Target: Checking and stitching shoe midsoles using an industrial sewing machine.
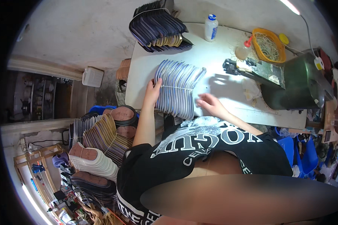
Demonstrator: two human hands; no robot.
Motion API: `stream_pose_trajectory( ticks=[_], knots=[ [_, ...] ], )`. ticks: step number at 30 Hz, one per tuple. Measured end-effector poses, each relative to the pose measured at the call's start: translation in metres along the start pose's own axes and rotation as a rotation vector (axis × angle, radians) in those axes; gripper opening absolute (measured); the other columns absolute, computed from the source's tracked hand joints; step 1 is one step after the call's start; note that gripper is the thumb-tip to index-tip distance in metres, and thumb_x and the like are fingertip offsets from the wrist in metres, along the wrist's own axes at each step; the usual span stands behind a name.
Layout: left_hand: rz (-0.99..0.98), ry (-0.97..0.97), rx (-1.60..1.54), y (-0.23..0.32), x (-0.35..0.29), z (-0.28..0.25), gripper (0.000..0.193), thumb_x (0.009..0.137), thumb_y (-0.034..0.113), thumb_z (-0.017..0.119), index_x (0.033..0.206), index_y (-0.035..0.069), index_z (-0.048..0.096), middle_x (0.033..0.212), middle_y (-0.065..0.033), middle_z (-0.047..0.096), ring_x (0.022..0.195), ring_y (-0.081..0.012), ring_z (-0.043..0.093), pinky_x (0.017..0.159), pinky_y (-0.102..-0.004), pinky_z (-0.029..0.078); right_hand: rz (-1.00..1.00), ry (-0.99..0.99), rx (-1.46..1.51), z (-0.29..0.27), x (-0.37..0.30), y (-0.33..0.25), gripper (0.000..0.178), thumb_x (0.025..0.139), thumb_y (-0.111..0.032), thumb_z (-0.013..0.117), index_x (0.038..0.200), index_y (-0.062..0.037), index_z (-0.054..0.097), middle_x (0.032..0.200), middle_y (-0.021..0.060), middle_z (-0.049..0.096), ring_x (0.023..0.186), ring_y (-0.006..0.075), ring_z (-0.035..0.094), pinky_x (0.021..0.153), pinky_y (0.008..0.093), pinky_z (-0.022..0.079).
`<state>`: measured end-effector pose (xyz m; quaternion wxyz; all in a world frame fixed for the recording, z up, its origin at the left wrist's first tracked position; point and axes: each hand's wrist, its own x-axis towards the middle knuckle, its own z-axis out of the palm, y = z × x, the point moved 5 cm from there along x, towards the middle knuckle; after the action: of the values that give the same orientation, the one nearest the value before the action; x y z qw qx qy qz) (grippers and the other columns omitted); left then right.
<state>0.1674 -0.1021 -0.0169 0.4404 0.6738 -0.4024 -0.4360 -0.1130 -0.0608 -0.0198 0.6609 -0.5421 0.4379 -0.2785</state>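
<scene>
So we've got a bundle of pale, blue-edged, sole-shaped pieces (175,98) on the white table (211,54), left of the middle and near our side. A thin light band (173,87) runs across it.

Our left hand (151,93) is up against the bundle's left edge, thumb by the top and the other fingers mostly hidden. It's touching for sure, but we can't tell how firmly it's gripping. Our right hand (213,105) is loosely open, fingers a bit curled, just beside the bundle's right edge, and we see nothing in it.

Far left on the table there's another strapped bundle, darker (157,30). Along the far side, going right, sit a white bottle with a blue cap (211,30), a squeeze bottle with a red top (243,51) and a yellow basket (256,42) full of pale bands (267,47). The dark green machine (294,84) takes up the right end.

Off the table, near left, we've got more stacks, including one with white sides (95,163) and one with yellowish edges (103,131).
</scene>
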Motion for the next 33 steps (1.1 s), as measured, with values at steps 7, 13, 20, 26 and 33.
stream_pose_trajectory(
  ticks=[7,13,20,26,33],
  knots=[
    [-0.068,-0.069,-0.257,0.013,-0.014,0.024,0.059,0.089,0.033,0.063,0.130,-0.001,0.039,0.115,-0.0115,0.057,0.102,-0.0185,0.056,0.086,-0.0331,0.045,-0.001,0.063,-0.028,-0.001,0.009,-0.015,0.050,0.089,-0.018,0.061,0.129,0.0033,0.038,0.117,0.0147,0.057,0.103,0.0181,0.058,0.090,0.0322,0.046],
    [-0.142,-0.331,-0.423,0.050,-0.024,0.026,0.065,0.081,0.026,0.073,0.131,0.003,0.039,0.115,-0.0080,0.054,0.101,-0.0190,0.056,0.084,-0.0342,0.047,-0.122,-0.095,0.320,-0.010,0.008,-0.009,0.054,0.085,-0.005,0.061,0.132,0.0039,0.037,0.121,0.0118,0.055,0.112,0.0179,0.052,0.098,0.0323,0.040],
    [-0.070,-0.299,-0.382,0.045,-0.011,0.006,0.074,0.080,0.020,0.073,0.138,0.003,0.030,0.127,-0.0117,0.049,0.112,-0.0216,0.053,0.092,-0.0377,0.045,-0.042,0.196,-0.631,-0.036,0.016,-0.053,0.063,0.078,-0.020,0.070,0.128,0.0026,0.041,0.118,0.0233,0.056,0.108,0.0315,0.057,0.094,0.0399,0.043],
    [-0.003,-0.301,-0.238,0.015,0.018,0.025,0.064,0.076,0.018,0.077,0.128,-0.002,0.045,0.115,-0.0132,0.056,0.100,-0.0192,0.058,0.084,-0.0298,0.047,-0.538,0.305,-0.875,0.024,0.045,-0.116,0.055,0.075,-0.035,0.072,0.112,-0.0008,0.050,0.107,0.0180,0.058,0.107,0.0323,0.054,0.092,0.0415,0.040],
    [0.237,-0.110,0.216,0.015,0.058,0.020,0.077,0.076,0.043,0.074,0.125,-0.008,0.044,0.122,-0.0229,0.051,0.112,-0.0294,0.053,0.093,-0.0370,0.044,-0.399,-0.008,-1.181,0.095,0.076,-0.091,0.045,0.071,-0.042,0.072,0.086,-0.0021,0.057,0.077,0.0151,0.064,0.078,0.0335,0.063,0.076,0.0411,0.046]
  ],
)
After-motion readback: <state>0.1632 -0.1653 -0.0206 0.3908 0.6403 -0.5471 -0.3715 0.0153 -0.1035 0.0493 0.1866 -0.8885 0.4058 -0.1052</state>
